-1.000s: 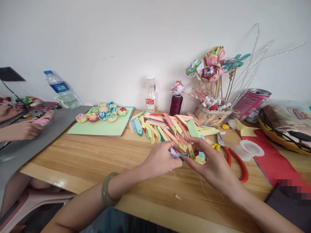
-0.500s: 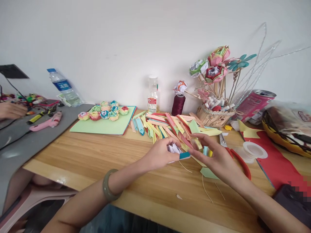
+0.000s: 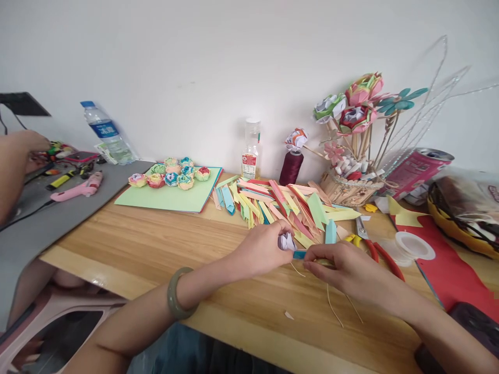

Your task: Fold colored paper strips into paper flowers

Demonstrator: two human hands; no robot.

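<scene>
Head view: left hand (image 3: 263, 252) closed in a pinch round a white folded paper piece (image 3: 287, 241), over the wooden table (image 3: 156, 244). Right hand (image 3: 346, 267) nearly closed, thumb and index finger on the right end of a blue paper strip (image 3: 299, 254); its left end meets my left fingertips, just below the white piece. Whether my curled right fingers hold anything more, I cannot tell.

Beyond my hands: a heap of coloured folded strips (image 3: 273, 200). Left of it, small paper flowers (image 3: 171, 179) rest on a light green sheet (image 3: 163, 200). Behind the heap, a clear bottle (image 3: 250, 161) and a maroon thread spool (image 3: 291, 167), both upright. Right of these, a basket (image 3: 351, 189) holds tall paper flowers (image 3: 356, 117). Red-handled scissors (image 3: 390, 259) lie near my right hand, partly hidden by it. Far left: pink glue gun (image 3: 80, 191) on a grey mat (image 3: 105, 182); another person's arm (image 3: 11, 161) at the frame edge.
</scene>
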